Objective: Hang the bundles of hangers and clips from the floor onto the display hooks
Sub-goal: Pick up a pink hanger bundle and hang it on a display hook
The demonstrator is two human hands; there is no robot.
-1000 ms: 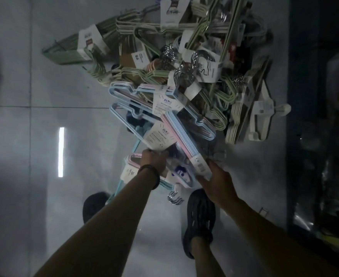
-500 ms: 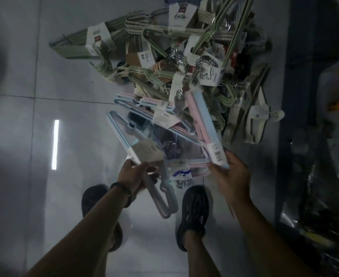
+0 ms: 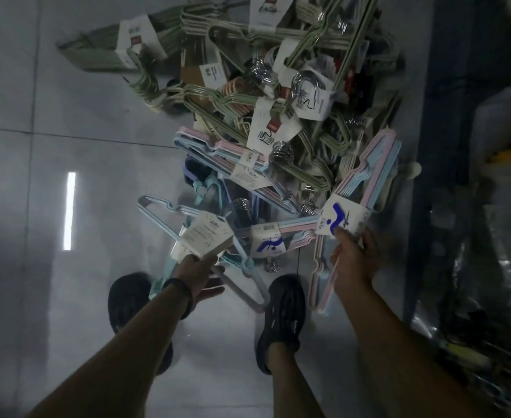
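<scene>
Glossy grey tile floor, grout lines crossing it, bright light strip reflected at left. Tangled pile of hanger bundles lies on it, green bundle at its upper-left edge. Dark left shoe and right shoe stand by the pile's near edge.

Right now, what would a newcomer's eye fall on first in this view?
The tangled pile of hanger bundles heaped on the floor ahead, top centre. Nearer, the right hand grips a pink-and-blue bundle by its blue-marked label, and the left hand holds a pale blue bundle. A bright light strip reflects off the floor at left.
</scene>
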